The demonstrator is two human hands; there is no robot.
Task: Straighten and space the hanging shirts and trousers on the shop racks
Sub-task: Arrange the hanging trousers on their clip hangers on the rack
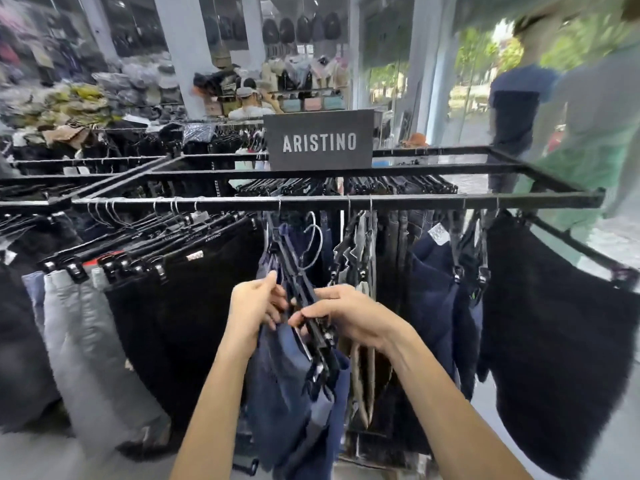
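A black rail runs across the view with trousers on black clip hangers. Both my hands meet below it at a bundle of black clip hangers carrying navy trousers. My left hand pinches the left side of the bundle with curled fingers. My right hand grips the hangers from the right, its fingers wrapped over them. One metal hook of the bundle hangs below the rail, off it. Black trousers and grey trousers hang to the left, dark ones to the right.
A dark ARISTINO sign stands on the rack top. More racks of dark clothes fill the left. A person in a grey and green top stands close at the right, another in navy behind. Shelves of caps and bags line the back wall.
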